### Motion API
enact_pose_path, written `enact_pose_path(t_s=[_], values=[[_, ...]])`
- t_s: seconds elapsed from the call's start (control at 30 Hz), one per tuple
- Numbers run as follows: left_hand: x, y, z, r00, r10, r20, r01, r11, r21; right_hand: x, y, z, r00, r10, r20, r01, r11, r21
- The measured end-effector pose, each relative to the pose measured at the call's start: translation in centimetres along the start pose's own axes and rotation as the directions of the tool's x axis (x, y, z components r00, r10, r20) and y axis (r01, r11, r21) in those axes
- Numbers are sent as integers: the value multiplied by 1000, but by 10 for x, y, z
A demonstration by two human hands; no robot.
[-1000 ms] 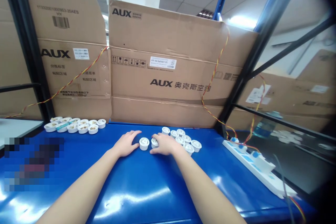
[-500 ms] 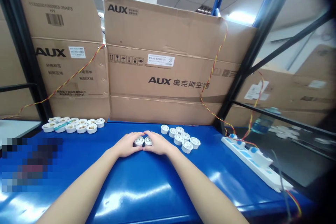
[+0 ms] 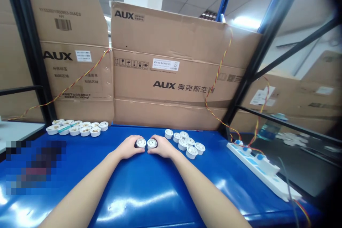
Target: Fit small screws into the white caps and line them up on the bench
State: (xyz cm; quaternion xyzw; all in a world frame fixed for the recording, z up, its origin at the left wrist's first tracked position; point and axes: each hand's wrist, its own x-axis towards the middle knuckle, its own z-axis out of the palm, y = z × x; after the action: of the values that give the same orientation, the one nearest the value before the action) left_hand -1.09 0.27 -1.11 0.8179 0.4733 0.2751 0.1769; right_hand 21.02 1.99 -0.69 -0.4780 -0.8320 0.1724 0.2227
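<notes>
**A:** What are the hands on?

**B:** The left hand is curled around a white cap, and the right hand around a second cap. The two caps sit just beside each other on the blue tabletop.

**A:** And the fingers?

**B:** Held together and closed around the near side of each cap (how hard they press, I can't tell).

**A:** Where is all this?

**B:** Take the AUX box as the mark. The held caps are in front of its middle, and a cluster of seven caps stands just right of them, also in front of the box. Off its left end lies a double row of caps with brownish insides. Beyond its right end lies a white power strip, and a twisted red-and-yellow wire runs down the box's face.
</notes>
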Motion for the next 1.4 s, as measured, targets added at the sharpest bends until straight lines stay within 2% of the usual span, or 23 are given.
enact_pose_path(t_s=[0.13,0.27,0.5,0.6,0.77,0.97,1.03,1.17,1.4], values=[[0,-3,-2,999,-31,-17,30,999,-29,1,2,0,1000,21,-22,-20,1000,24],[0,-1,-4,995,-1,-96,-5,998,-61,2,-2,-2,992,-42,-118,49,997,56],[0,4,-4,977,144,-159,-126,985,117,1,-11,-6,959,-177,-220,186,982,19],[0,3,-4,971,176,-159,-152,976,154,0,-12,-8,950,-233,-207,224,972,-66],[1,7,-8,971,205,-123,-171,956,239,-1,-17,-11,966,-220,-136,191,962,-197],[1,16,-13,977,208,49,-212,911,354,-3,-27,-7,982,-187,-23,169,926,-339],[0,18,-13,977,206,48,-209,903,375,-3,-27,-5,980,-198,-7,183,917,-355],[0,18,-13,973,232,-3,-213,898,385,-2,-24,-4,979,-193,-71,155,920,-361],[1,17,-16,963,265,40,-259,881,396,-2,-26,-4,981,-188,-44,161,922,-352]])
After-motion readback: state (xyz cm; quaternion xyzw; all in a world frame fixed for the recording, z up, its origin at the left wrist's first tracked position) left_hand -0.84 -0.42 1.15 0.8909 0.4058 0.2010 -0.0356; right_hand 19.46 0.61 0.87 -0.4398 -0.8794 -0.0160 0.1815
